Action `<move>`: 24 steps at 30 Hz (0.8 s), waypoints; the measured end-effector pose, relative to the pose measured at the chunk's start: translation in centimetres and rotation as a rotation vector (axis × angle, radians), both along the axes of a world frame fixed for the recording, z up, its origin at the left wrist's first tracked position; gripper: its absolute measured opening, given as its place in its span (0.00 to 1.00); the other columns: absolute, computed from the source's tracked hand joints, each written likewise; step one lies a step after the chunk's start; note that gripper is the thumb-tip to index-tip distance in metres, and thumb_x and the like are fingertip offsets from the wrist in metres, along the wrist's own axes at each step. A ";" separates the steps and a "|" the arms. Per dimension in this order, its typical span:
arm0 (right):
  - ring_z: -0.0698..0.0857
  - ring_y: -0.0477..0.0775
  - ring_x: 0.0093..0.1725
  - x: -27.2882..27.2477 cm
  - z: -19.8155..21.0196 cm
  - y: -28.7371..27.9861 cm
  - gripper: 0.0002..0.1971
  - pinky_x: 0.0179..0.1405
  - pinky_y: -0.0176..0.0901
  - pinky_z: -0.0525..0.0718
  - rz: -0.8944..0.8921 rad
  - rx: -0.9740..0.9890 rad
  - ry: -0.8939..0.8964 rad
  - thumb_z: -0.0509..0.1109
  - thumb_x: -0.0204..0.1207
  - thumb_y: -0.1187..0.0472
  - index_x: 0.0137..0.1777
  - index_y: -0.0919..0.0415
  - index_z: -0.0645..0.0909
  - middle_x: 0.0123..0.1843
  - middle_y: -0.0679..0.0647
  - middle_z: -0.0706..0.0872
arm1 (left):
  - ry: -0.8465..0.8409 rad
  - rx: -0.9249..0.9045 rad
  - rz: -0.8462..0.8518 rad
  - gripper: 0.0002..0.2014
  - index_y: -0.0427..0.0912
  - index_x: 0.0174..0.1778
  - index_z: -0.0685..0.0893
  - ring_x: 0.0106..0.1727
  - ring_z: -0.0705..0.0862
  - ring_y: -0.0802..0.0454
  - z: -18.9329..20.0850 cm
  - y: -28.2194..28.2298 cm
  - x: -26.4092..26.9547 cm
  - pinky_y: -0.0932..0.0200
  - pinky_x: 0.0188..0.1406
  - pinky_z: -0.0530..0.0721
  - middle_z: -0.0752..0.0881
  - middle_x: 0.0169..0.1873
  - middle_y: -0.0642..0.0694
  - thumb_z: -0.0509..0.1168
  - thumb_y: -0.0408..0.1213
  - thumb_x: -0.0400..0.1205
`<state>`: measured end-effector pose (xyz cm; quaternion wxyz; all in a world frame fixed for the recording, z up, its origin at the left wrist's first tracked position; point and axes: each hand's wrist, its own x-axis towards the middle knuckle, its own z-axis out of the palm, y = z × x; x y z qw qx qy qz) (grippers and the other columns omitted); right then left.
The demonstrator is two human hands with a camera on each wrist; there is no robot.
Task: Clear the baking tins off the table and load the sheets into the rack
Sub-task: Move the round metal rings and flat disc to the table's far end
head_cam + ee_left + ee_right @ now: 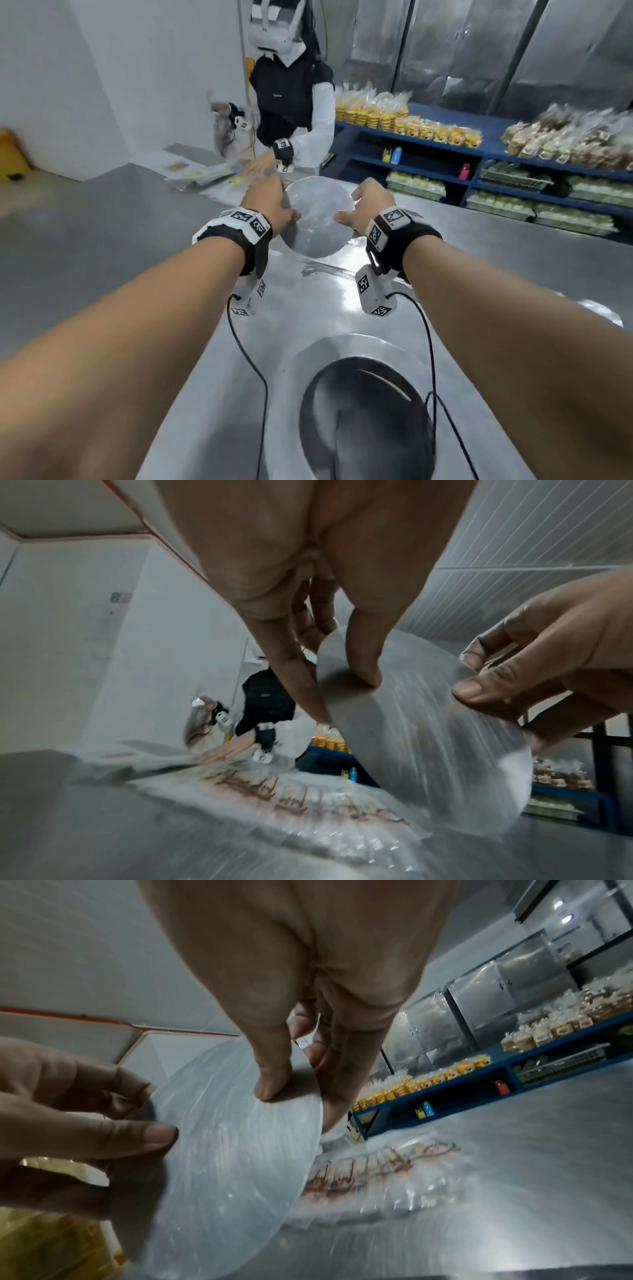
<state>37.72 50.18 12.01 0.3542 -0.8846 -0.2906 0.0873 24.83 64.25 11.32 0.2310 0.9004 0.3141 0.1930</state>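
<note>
A flat round metal disc, dull grey and scratched, is held tilted above the steel table between both hands. My left hand pinches its left edge, thumb on the near face and fingers behind. On the right edge my right hand pinches the same way. The left wrist view shows the disc with my left hand on it. In the right wrist view my right hand pinches the disc. A round baking tin with a dark inside stands on the table close to me.
Another person leans over the far end of the table, a hand on flat plastic bags. Printed clear bags lie under the disc. Blue shelves of packed bread stand at the right, steel cabinets behind.
</note>
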 end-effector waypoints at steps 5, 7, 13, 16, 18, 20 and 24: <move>0.88 0.58 0.43 -1.4 5.0 -11.6 0.24 0.40 0.57 0.92 -0.007 0.088 0.000 0.84 0.67 0.56 0.55 0.56 0.74 0.52 0.56 0.80 | -0.026 0.019 -0.082 0.23 0.44 0.57 0.79 0.51 0.84 0.44 5.9 -10.1 -2.4 0.50 0.51 0.84 0.85 0.49 0.44 0.80 0.46 0.72; 0.88 0.58 0.45 -2.2 6.6 -17.0 0.23 0.37 0.56 0.92 0.006 0.100 -0.005 0.85 0.66 0.57 0.54 0.54 0.75 0.52 0.55 0.81 | -0.052 0.001 -0.138 0.23 0.47 0.58 0.79 0.46 0.84 0.49 7.5 -14.8 -3.4 0.55 0.45 0.82 0.85 0.46 0.47 0.80 0.45 0.73; 0.87 0.58 0.46 -5.2 9.2 -32.6 0.20 0.44 0.60 0.92 0.016 0.067 -0.042 0.86 0.64 0.58 0.50 0.53 0.79 0.40 0.45 0.77 | -0.076 -0.119 -0.312 0.19 0.48 0.61 0.78 0.40 0.87 0.46 9.9 -29.6 -6.3 0.53 0.31 0.89 0.83 0.43 0.48 0.76 0.38 0.78; 0.87 0.57 0.39 -7.1 9.1 -39.9 0.20 0.34 0.54 0.92 -0.004 0.066 -0.010 0.86 0.64 0.61 0.49 0.52 0.79 0.41 0.51 0.80 | -0.091 -0.164 -0.340 0.14 0.42 0.58 0.80 0.41 0.89 0.39 9.5 -35.9 -7.2 0.50 0.29 0.90 0.83 0.46 0.44 0.74 0.40 0.80; 0.88 0.58 0.36 -8.4 8.7 -44.3 0.19 0.28 0.46 0.89 -0.023 0.062 0.010 0.86 0.64 0.65 0.47 0.53 0.79 0.42 0.55 0.82 | -0.082 -0.266 -0.371 0.14 0.39 0.55 0.80 0.35 0.90 0.37 8.9 -39.6 -7.6 0.43 0.26 0.91 0.83 0.46 0.41 0.75 0.38 0.80; 0.89 0.62 0.36 -9.7 8.1 -48.5 0.18 0.27 0.47 0.88 -0.039 0.087 0.060 0.85 0.64 0.68 0.45 0.54 0.80 0.42 0.59 0.84 | -0.045 -0.297 -0.405 0.14 0.38 0.53 0.81 0.34 0.90 0.38 8.1 -43.1 -7.9 0.42 0.28 0.92 0.84 0.47 0.40 0.76 0.38 0.78; 0.90 0.67 0.37 -11.7 5.9 -55.9 0.19 0.32 0.58 0.91 -0.062 0.100 0.166 0.86 0.62 0.72 0.46 0.58 0.82 0.44 0.67 0.86 | 0.011 -0.286 -0.502 0.14 0.39 0.45 0.83 0.34 0.90 0.43 6.3 -49.1 -8.7 0.46 0.30 0.92 0.87 0.44 0.40 0.81 0.35 0.72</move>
